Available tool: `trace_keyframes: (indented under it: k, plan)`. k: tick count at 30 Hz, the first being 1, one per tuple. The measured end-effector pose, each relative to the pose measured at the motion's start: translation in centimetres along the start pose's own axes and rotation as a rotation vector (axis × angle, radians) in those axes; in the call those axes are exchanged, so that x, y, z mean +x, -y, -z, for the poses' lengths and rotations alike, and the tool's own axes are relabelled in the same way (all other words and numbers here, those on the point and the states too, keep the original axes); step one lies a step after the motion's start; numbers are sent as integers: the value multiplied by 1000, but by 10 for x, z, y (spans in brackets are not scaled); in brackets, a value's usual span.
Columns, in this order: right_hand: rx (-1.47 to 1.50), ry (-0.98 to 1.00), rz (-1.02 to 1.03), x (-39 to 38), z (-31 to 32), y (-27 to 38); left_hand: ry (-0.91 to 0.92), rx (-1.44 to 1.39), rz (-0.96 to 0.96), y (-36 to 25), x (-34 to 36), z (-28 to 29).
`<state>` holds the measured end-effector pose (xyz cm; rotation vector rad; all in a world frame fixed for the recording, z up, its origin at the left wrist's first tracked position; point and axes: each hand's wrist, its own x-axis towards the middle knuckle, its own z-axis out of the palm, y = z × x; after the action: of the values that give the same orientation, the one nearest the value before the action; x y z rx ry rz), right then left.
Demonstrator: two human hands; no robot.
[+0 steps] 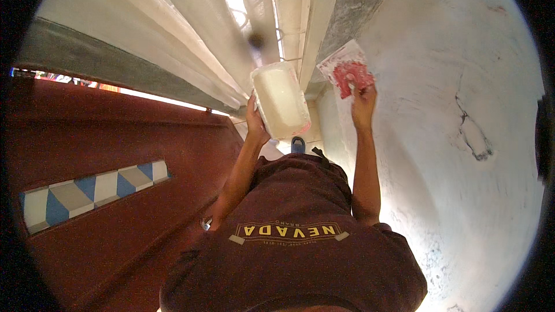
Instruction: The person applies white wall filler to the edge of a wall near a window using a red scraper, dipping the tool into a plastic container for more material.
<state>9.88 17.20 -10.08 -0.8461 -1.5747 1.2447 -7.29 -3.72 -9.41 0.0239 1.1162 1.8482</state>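
My left hand [255, 119] is closed on the left side of a rectangular white plastic tub [304, 108], held in front of my body. Cream-coloured filler [281, 97] covers the inside of the tub, and a few red smears mark its near right corner. My right hand [363, 104] grips a flat, square-edged red spreader [354, 73] by its near part. White paste coats much of the spreader, most thickly along its far edge. It is raised close to the wall on the right; I cannot tell whether it touches.
The pale, patchy wall [428, 98] on my right has a dark crack [471, 133]. A dark red door [115, 133] with a blue-and-white patterned panel [95, 189] stands on my left. Whitish curtains [196, 23] hang ahead. My shod foot [298, 145] shows below the tub.
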Motion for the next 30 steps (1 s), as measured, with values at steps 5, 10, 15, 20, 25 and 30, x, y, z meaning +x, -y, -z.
trace_keyframes:
  k: [5,10,15,20,25,30]
  plan:
    - [-146,413,-93,-21,11,136,169,-138,38,18,17,-6]
    - [-466,476,13,-31,-26,130,345,-389,133,41,28,-24]
    - [-672,505,-12,-42,-47,109,326,-380,196,45,25,-45]
    - [-538,396,-8,-41,-42,115,363,-402,172,47,29,-49]
    - [-759,463,-120,-39,-45,109,332,-354,214,48,34,-47]
    - [-181,232,-291,-37,1,93,285,-365,172,49,36,-30]
